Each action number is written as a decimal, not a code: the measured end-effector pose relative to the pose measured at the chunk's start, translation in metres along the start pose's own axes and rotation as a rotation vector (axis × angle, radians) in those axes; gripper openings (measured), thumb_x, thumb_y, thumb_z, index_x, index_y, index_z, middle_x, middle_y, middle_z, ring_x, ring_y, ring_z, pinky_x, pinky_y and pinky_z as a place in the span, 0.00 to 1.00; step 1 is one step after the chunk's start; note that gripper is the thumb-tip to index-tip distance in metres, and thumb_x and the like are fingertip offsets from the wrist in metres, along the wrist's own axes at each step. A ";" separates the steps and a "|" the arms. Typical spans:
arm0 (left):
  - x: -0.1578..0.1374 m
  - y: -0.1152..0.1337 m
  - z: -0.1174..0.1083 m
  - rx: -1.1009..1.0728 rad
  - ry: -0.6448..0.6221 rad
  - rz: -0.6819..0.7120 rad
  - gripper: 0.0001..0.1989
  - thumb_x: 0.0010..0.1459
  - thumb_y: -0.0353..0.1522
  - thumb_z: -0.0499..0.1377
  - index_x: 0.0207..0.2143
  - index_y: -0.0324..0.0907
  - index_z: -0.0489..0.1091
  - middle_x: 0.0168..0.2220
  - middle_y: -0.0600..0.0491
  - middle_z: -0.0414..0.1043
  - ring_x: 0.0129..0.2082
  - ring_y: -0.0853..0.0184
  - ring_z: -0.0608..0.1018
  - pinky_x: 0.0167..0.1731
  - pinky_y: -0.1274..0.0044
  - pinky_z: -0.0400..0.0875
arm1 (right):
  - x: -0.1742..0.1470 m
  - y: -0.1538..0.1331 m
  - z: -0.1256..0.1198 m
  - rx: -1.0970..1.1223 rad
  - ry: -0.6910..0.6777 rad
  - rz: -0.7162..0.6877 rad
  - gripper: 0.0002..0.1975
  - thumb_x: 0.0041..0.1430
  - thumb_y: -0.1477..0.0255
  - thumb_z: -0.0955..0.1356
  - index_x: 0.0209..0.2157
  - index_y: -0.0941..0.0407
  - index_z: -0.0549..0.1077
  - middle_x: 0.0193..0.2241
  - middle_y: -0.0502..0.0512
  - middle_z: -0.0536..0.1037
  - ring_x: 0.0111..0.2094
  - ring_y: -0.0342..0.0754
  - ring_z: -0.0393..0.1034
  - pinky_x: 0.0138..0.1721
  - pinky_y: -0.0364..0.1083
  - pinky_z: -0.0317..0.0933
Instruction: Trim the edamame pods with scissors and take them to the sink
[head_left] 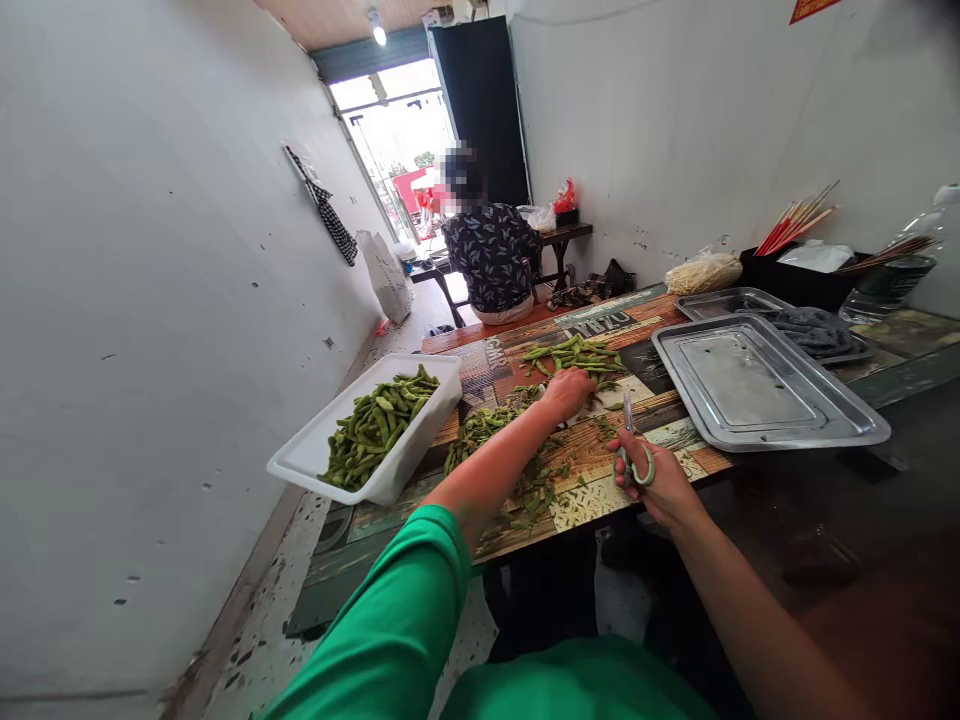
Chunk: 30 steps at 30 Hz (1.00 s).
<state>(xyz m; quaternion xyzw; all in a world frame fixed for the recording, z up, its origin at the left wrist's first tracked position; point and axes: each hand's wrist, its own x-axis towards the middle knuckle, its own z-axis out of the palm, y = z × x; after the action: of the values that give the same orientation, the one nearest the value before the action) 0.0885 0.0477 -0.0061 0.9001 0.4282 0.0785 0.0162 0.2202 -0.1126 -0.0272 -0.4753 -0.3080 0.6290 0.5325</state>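
"What's the right hand [656, 485] doing?"

"It's gripping scissors [628, 414], clamped around the handles, and the blades are pointing away from the body, above the near side of the table [600, 497]."

"And the left hand [568, 394]?"

"It's bending over the near edge of a pile of green pods [574, 352] on the table. The fingertips aren't showing well, so I can't tell whether they're pinching anything."

"What's getting in the way?"

"Mainly the left forearm [487, 462]. It's stretching across and covering part of a leafy heap [480, 425], which is spreading between the pile and a white bin [420, 440]. Loose leaves [534, 492] are littering the table nearer the body."

"What's the bin holding?"

"A mound of pods [379, 420]. It's standing at the table's left end."

"And on the right?"

"A metal tray [739, 385] is lying near the scissors, partly overlapping a second tray [724, 302], where a dark grey bundle [814, 332] is resting. Behind them, a black box [780, 283] is holding thin sticks [791, 222], and a clear bottle [892, 285] is leaning beside it."

"Anyone else around?"

"Another person [491, 258] is sitting beyond the table, back turned."
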 end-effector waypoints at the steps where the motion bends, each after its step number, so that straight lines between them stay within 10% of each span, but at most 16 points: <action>1: -0.001 -0.001 -0.003 -0.048 0.017 -0.051 0.09 0.57 0.28 0.59 0.39 0.41 0.79 0.41 0.45 0.77 0.46 0.60 0.75 0.46 0.74 0.66 | 0.001 0.001 -0.001 -0.015 -0.015 0.008 0.31 0.37 0.45 0.77 0.29 0.58 0.71 0.17 0.48 0.68 0.16 0.41 0.63 0.10 0.36 0.48; 10: -0.062 -0.002 -0.027 -0.907 -0.011 -0.301 0.11 0.52 0.36 0.64 0.30 0.36 0.78 0.24 0.54 0.75 0.23 0.74 0.71 0.26 0.81 0.64 | 0.009 0.005 0.011 -0.326 -0.141 0.057 0.25 0.46 0.50 0.75 0.24 0.56 0.67 0.16 0.49 0.68 0.15 0.42 0.63 0.09 0.38 0.49; 30: -0.109 0.003 -0.049 -1.409 -0.075 -0.582 0.09 0.50 0.26 0.67 0.23 0.36 0.69 0.15 0.59 0.66 0.14 0.77 0.67 0.18 0.83 0.61 | -0.005 0.013 0.055 -0.311 -0.149 -0.061 0.24 0.49 0.51 0.74 0.23 0.58 0.71 0.13 0.48 0.67 0.12 0.41 0.61 0.08 0.36 0.46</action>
<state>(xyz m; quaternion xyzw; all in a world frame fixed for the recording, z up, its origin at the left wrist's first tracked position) 0.0161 -0.0402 0.0289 0.5299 0.4959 0.2952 0.6214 0.1642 -0.1147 -0.0181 -0.4943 -0.4545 0.5908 0.4472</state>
